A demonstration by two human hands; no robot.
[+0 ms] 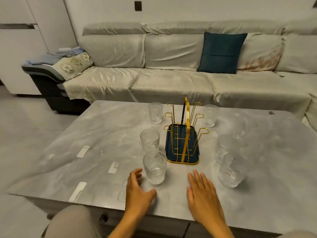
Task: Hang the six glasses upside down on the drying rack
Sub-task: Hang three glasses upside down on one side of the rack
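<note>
A gold wire drying rack (184, 133) with a dark blue tray stands mid-table, all its pegs bare. Several clear ribbed glasses stand upright around it: three on its left, the nearest glass (155, 166), a middle one (150, 140) and a far one (155, 112); three on its right, the nearest (231, 170), one behind it (225, 147) and a far one (209, 115). My left hand (138, 189) is open, fingers curved, just left of the nearest left glass without touching it. My right hand (203, 196) hovers flat and open over the table's front.
The grey marbled coffee table (96, 152) has its front edge just under my wrists. A grey covered sofa (171, 74) with a dark teal cushion (221, 52) runs along behind it. My knee (72, 222) shows at lower left.
</note>
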